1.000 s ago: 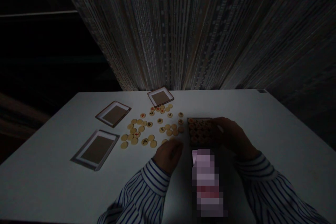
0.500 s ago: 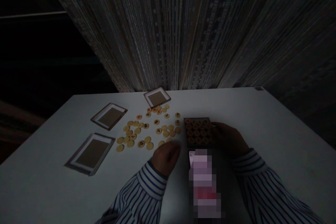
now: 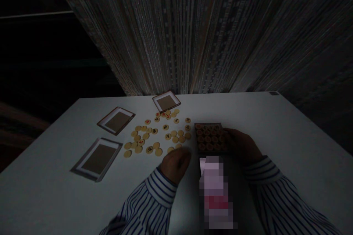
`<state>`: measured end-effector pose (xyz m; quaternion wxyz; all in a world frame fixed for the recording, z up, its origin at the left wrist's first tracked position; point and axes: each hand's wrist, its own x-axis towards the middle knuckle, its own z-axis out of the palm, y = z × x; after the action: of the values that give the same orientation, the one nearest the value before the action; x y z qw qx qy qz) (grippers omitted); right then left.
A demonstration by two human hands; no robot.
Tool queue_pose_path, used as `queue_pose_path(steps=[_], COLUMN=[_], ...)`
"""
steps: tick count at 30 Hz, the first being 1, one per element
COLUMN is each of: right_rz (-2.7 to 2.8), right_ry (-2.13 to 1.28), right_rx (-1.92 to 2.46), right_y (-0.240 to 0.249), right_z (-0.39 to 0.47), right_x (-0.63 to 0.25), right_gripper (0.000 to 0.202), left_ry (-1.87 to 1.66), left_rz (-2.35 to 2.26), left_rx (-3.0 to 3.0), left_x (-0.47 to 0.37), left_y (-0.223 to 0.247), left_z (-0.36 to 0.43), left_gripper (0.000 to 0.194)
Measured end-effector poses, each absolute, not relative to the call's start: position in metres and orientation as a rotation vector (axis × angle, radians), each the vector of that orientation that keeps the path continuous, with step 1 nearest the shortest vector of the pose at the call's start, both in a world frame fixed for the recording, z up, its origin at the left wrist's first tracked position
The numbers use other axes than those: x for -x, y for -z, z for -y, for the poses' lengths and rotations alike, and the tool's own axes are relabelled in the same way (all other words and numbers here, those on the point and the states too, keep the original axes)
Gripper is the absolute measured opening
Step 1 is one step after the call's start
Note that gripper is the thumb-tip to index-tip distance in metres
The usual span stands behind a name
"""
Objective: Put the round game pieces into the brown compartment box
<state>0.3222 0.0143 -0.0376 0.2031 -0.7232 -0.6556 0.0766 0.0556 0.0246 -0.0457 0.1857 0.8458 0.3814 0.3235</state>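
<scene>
In the dim head view a shallow box (image 3: pixel 210 152) stands on the table, with rows of round xiangqi pieces (image 3: pixel 209 140) in it. My right hand (image 3: pixel 242 143) is closed around the box's right side, its fingertips partly in shadow. To the left of the box, my left hand (image 3: pixel 175 164) rests on the table, curled into a loose fist. Whatever may be inside that fist is hidden. Just beyond it, several pale loose xiangqi pieces (image 3: pixel 158 145) lie scattered, some showing red or black characters and others blank.
Three shallow framed trays or lids lie to the left and back: a near one (image 3: pixel 117 151), a middle one (image 3: pixel 100 126) and a far one (image 3: pixel 166 91). A lit, pixelated screen (image 3: pixel 216 187) lies between my forearms. Behind the white table (image 3: pixel 41 191) hangs a string curtain (image 3: pixel 176 36).
The view has shifted slightly, so the table's contents appear a little farther right. Both hands keep their places beside the box and the loose pieces.
</scene>
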Motion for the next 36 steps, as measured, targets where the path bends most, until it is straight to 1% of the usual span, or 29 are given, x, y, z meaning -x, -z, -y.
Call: queue_pose_path(steps=[15,20,25,36], right_rz=[1.672,1.62,1.648,1.698], right_ry=[-0.183,-0.106,-0.042,-0.087], right_rx=[2.02,1.923,1.848,1.775], right_y=[0.034,0.038,0.036,0.017], right_z=[-0.014,-0.015,-0.016,-0.013], right_x=[-0.321,-0.327,-0.327,-0.312], right_gripper=[0.037,0.032,0.031,0.032], left_ry=[-0.792,-0.827,-0.857,-0.91], left_rz=[-1.157,-1.134,-1.091,-1.188], left_rx=[-2.348,-2.355,-2.388,-2.218], left_x=[-0.055,-0.055,-0.054,-0.052], left_y=[0.042,0.043,0.044,0.036], left_z=[-0.023,-0.023,-0.022,-0.02], left_gripper=[0.013,0.015,0.017,0.013])
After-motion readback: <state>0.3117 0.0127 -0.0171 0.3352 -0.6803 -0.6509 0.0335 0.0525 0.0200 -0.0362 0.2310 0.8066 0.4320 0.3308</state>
